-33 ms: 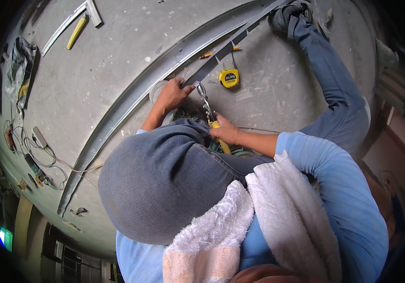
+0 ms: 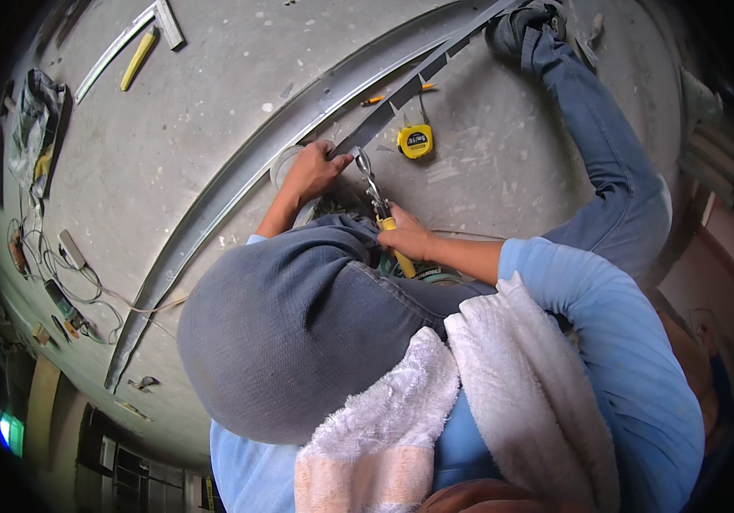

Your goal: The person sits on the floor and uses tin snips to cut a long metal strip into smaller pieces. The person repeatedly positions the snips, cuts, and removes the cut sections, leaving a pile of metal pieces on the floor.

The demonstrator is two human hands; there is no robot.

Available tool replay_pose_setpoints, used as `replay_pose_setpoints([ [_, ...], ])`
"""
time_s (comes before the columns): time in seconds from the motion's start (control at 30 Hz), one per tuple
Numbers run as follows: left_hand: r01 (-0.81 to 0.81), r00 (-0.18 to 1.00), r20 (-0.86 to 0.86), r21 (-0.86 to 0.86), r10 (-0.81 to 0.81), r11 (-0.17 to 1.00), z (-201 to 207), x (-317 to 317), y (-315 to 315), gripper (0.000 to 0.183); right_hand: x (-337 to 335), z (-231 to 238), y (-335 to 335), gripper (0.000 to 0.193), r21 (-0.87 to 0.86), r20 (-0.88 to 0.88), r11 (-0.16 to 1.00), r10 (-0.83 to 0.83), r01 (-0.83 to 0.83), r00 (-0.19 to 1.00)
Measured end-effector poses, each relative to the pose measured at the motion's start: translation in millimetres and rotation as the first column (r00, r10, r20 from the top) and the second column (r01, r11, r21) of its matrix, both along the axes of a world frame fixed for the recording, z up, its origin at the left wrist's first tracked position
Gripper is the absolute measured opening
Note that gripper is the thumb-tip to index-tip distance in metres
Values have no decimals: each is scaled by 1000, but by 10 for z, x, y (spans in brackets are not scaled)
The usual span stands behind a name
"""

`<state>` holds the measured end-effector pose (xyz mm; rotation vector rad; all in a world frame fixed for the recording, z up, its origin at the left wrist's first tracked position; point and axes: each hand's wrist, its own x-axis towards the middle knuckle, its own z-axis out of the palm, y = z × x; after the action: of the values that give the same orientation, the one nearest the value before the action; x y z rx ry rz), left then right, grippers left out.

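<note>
My right hand is closed round the yellow handles of a pair of tin snips. Their metal jaws point away from me and meet the near end of a notched grey metal strip. Fingers of my left hand pinch that same end, just left of the jaws. From there the strip runs up and right toward my shoe, with several V-shaped cuts along one edge. Whether the blades are biting into the metal, I cannot tell.
A long metal channel curves across the floor beyond my left hand. Right of the strip lies a yellow tape measure; an orange pencil crosses beneath the strip. Corded tools, including a green power tool, lie at far left.
</note>
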<state>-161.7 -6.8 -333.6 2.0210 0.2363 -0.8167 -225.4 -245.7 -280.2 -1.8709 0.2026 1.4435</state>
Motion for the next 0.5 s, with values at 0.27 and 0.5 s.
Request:
replay_pose_setpoints([
  [0.27,-82,997,-12,-1,82,997,-98,-18,-75,47,85,-106,128,81,-6,39,1000,29,-29,999],
  [0.5,-9,999,33,9,9,1000,-144,-20,-38,47,104,-139,144,80,-29,58,999,43,-41,997],
])
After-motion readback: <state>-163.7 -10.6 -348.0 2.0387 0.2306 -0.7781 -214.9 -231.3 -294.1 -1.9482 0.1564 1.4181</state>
